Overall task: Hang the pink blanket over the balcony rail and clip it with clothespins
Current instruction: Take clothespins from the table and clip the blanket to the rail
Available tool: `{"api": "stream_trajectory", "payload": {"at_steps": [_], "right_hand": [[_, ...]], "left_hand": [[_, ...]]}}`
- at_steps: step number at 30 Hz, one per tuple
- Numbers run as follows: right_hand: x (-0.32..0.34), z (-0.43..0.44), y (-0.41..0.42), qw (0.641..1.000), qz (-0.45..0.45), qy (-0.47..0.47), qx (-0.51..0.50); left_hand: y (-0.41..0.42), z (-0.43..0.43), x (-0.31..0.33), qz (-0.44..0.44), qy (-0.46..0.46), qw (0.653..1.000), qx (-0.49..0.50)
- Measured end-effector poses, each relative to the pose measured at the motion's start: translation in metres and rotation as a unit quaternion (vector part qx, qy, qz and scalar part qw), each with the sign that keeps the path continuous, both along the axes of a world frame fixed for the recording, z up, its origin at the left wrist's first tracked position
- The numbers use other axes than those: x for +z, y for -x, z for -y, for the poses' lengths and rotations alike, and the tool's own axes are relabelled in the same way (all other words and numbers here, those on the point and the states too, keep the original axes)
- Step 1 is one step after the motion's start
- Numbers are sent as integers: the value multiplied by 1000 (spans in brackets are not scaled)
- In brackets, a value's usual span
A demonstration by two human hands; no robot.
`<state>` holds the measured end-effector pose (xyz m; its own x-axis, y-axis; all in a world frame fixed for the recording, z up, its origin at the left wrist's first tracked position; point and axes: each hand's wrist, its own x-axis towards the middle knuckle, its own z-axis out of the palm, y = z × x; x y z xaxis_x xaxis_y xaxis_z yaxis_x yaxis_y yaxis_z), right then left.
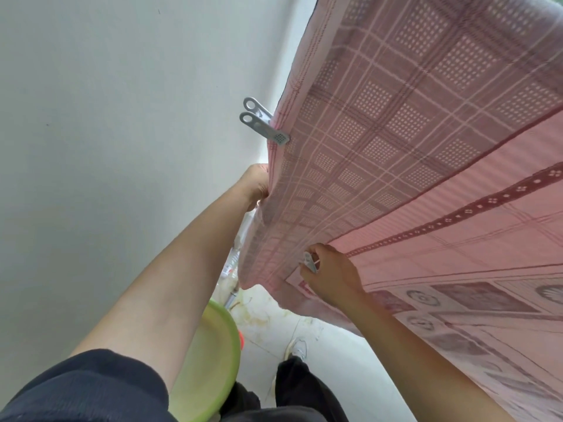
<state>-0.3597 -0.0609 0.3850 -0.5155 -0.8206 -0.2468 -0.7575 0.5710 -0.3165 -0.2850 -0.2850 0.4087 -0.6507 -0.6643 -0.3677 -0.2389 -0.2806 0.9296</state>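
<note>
The pink checked blanket [411, 153] hangs draped across the right half of the view, and the rail beneath it is hidden. A grey clothespin [262, 123] is clipped on the blanket's left edge, its looped handles sticking out toward the wall. Just below that clip, my left hand [256, 184] grips the blanket's edge. Lower down, my right hand [330, 277] rests against the fabric and pinches a second pale clothespin [309, 261], mostly hidden by the fingers.
A white wall [106, 132] fills the left side close to the blanket. A green plastic basin [210, 360] sits under my left arm. Below are a pale tiled floor [320, 345], my shoe [297, 348] and some clutter at the wall's foot.
</note>
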Motion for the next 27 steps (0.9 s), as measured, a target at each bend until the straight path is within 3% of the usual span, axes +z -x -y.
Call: {"api": "stream_trajectory", "payload": {"at_steps": [7, 13, 18, 22, 27], "right_hand": [[4, 10, -6, 999, 4, 40, 5], [2, 21, -12, 998, 10, 54, 20], [7, 22, -12, 990, 18, 132, 39], [27, 28, -14, 972, -13, 157, 173], [38, 55, -22, 887, -228, 88, 391]], "left_hand": [[-10, 3, 3, 72, 111, 991, 31], [-35, 0, -22, 44, 145, 988, 22], [-49, -12, -50, 44, 182, 982, 31], [-62, -24, -57, 22, 157, 987, 29], [-72, -35, -64, -25, 110, 990, 82]]}}
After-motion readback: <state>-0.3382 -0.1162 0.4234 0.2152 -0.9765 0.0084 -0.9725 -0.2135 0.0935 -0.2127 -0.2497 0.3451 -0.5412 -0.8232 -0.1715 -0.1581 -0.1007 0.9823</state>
